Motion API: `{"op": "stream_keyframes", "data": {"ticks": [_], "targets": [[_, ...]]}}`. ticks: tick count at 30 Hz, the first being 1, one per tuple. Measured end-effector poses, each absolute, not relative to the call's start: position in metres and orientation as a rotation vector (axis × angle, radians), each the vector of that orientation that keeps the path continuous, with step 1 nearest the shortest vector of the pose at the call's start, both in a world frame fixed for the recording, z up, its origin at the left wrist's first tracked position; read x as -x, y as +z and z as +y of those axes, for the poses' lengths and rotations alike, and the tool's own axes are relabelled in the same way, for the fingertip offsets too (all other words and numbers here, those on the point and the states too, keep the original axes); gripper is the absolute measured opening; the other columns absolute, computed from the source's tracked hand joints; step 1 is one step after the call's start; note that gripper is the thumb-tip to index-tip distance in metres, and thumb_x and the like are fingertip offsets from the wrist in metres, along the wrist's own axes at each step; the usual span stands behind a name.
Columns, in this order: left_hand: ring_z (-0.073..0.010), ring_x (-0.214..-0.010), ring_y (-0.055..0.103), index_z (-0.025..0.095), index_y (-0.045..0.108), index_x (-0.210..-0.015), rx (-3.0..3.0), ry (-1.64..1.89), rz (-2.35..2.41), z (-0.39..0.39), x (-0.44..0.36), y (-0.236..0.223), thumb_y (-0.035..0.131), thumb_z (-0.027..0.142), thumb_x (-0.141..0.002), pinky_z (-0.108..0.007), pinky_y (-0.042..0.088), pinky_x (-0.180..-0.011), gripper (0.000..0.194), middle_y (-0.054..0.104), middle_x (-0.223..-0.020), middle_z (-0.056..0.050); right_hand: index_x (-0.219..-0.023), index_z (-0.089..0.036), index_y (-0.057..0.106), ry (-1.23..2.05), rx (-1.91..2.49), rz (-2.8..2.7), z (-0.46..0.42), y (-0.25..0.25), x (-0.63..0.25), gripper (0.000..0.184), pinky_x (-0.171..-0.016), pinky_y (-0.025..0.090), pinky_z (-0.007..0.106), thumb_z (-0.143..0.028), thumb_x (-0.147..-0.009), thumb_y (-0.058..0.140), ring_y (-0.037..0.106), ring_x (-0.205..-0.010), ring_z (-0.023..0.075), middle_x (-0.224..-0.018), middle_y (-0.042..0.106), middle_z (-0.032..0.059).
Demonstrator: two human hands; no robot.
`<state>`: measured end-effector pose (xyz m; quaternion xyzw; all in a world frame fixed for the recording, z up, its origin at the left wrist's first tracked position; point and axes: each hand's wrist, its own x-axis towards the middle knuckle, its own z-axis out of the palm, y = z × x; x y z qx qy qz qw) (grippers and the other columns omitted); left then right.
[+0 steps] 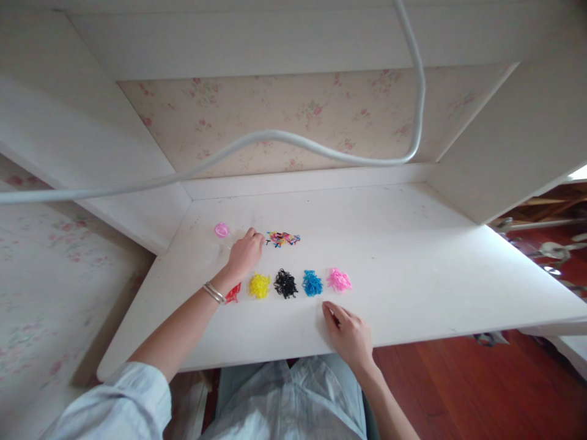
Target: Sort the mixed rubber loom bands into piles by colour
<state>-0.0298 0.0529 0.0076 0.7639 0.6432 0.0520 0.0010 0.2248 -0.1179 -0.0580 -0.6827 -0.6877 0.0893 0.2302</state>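
My left hand [246, 252] reaches over the white table with its fingers curled together, just left of a mixed-colour pile [284, 238] of tiny band-like pieces. What its fingertips hold, if anything, is hidden. A small black piece [268, 242] lies beside them. Nearer me, single-colour piles run in a row: red [233, 293], partly behind my left wrist, then yellow [259, 285], black [285, 283], blue [312, 283] and pink [339, 280]. My right hand [351, 335] rests loosely closed near the front edge, below the blue and pink piles, with nothing visible in it.
A pink round object [222, 230] sits left of the mixed pile. A thick white cable [293, 135] hangs across the view above the table [413, 256]. White side panels and a flowered wall enclose the back. Red flooring [426, 379] shows at right.
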Motion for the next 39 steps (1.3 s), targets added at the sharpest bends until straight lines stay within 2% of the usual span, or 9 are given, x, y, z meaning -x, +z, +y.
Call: {"op": "stream_keyframes", "data": {"ticks": [8, 20, 26, 34, 39], "targets": [[-0.0176, -0.094, 0.060, 0.019, 0.059, -0.107, -2.312, 0.206, 2.066, 0.052, 0.024, 0.004, 0.025, 0.039, -0.095, -0.029, 0.045, -0.081, 0.041, 0.055, -0.110, -0.008, -0.096, -0.026, 0.070, 0.238, 1.873, -1.902, -0.118, -0.058, -0.225, 0.035, -0.059, 0.035, 0.020, -0.038, -0.093, 0.037, 0.064, -0.066, 0.0118, -0.084, 0.072, 0.0010], [-0.0165, -0.091, 0.061, 0.020, 0.065, -0.086, -2.266, 0.241, 2.013, 0.051, 0.017, 0.000, 0.028, 0.043, -0.093, -0.027, 0.044, -0.080, 0.044, 0.065, -0.103, -0.006, -0.096, -0.028, 0.070, 0.246, 1.907, -1.908, -0.119, -0.057, -0.224, 0.034, -0.060, 0.035, 0.021, -0.038, -0.093, 0.037, 0.064, -0.067, 0.0122, -0.084, 0.072, 0.0007], [-0.0170, -0.088, 0.061, 0.019, 0.066, -0.083, -2.269, 0.282, 1.983, 0.052, 0.015, 0.000, 0.028, 0.042, -0.093, -0.028, 0.044, -0.079, 0.045, 0.065, -0.097, -0.007, -0.097, -0.028, 0.070, 0.259, 1.923, -1.905, -0.119, -0.056, -0.224, 0.035, -0.061, 0.035, 0.021, -0.038, -0.094, 0.037, 0.064, -0.068, 0.0121, -0.085, 0.072, 0.0007], [-0.0124, -0.083, 0.060, 0.024, 0.068, -0.093, -2.348, 0.329, 1.665, 0.027, 0.013, 0.012, 0.039, 0.040, -0.091, -0.023, 0.043, -0.078, 0.033, 0.062, -0.100, -0.002, -0.097, -0.028, 0.070, 0.253, 1.923, -1.910, -0.118, -0.056, -0.224, 0.035, -0.061, 0.035, 0.020, -0.038, -0.094, 0.037, 0.065, -0.068, 0.0127, -0.086, 0.072, 0.0013], [-0.0126, -0.079, 0.060, 0.026, 0.069, -0.085, -2.398, 0.285, 1.549, -0.001, 0.009, 0.003, 0.036, 0.039, -0.092, -0.024, 0.042, -0.071, 0.036, 0.060, -0.090, -0.001, -0.097, -0.027, 0.070, 0.254, 1.918, -1.915, -0.118, -0.057, -0.225, 0.036, -0.059, 0.034, 0.020, -0.038, -0.094, 0.037, 0.064, -0.065, 0.0119, -0.082, 0.072, 0.0016]]}}
